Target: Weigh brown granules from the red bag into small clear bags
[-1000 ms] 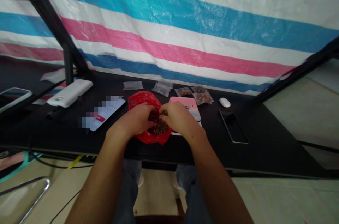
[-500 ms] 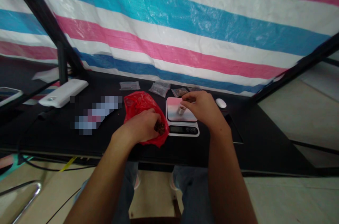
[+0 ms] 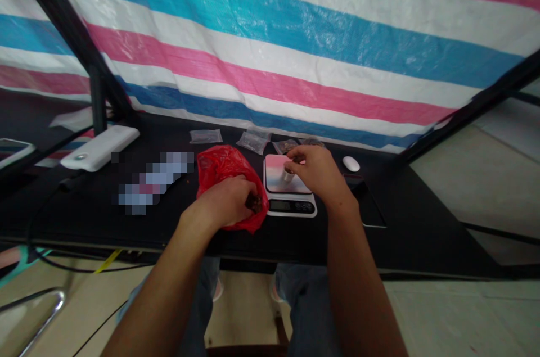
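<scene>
My left hand [image 3: 230, 199] reaches into the mouth of a crumpled red plastic bag [image 3: 223, 157]. Its fingers curl in against small brown dried pieces [image 3: 255, 204], and the fingertips are partly hidden. On the pale platform of a flat digital kitchen scale [image 3: 274, 166] stands a small metallic cup [image 3: 288, 175] with brown matter at its top. My right hand [image 3: 318, 174] is closed in a pinch just over this cup, with dark brown bits [image 3: 297, 159] at its fingertips. The scale's display [image 3: 280, 206] is too small to read.
Several clear sachets, one a flat clear packet [image 3: 206, 136], lie along the back of the black desk [image 3: 422, 216]. To the right are a white mouse [image 3: 351, 163] and a dark flat device [image 3: 371, 205]. A white box-like device [image 3: 101, 149] lies left. A striped sheet [image 3: 270, 36] hangs behind.
My right hand has moved slightly left and lower, bringing its fingertips closer over the metallic cup. The left hand stays in the red bag, almost unmoved.
</scene>
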Tool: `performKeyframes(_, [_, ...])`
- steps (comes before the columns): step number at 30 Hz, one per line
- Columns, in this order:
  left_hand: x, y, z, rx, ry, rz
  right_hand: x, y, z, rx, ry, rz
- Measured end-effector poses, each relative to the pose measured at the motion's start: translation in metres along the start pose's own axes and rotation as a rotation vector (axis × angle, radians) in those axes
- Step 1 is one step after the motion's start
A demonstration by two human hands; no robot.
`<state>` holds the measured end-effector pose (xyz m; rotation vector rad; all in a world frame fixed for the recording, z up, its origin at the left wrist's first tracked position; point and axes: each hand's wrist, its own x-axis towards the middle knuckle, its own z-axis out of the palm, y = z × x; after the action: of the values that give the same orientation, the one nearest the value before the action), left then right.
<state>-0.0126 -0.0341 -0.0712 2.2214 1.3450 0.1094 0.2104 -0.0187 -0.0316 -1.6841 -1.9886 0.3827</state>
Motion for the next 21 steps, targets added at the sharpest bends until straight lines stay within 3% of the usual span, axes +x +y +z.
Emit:
performKeyframes(11, [-0.001,-0.002,-0.01,0.005,-0.011,-0.024,-0.006,-0.007,-0.008,-0.017,0.038,0.009])
performKeyframes(14, [-0.001,-0.005,-0.012,-0.012,0.002,-0.001,-0.009,-0.014,-0.007,0.022,0.064,-0.057])
performKeyframes(16, [-0.002,-0.007,-0.015,-0.02,0.011,0.012,-0.013,-0.023,0.0,0.045,-0.011,-0.147])
performKeyframes(18, [-0.002,-0.01,-0.017,-0.018,0.018,0.004,-0.019,-0.034,0.011,0.036,-0.17,-0.215])
performKeyframes(21, [-0.003,-0.013,-0.019,-0.015,0.018,-0.022,-0.029,-0.053,0.032,-0.068,-0.387,-0.206])
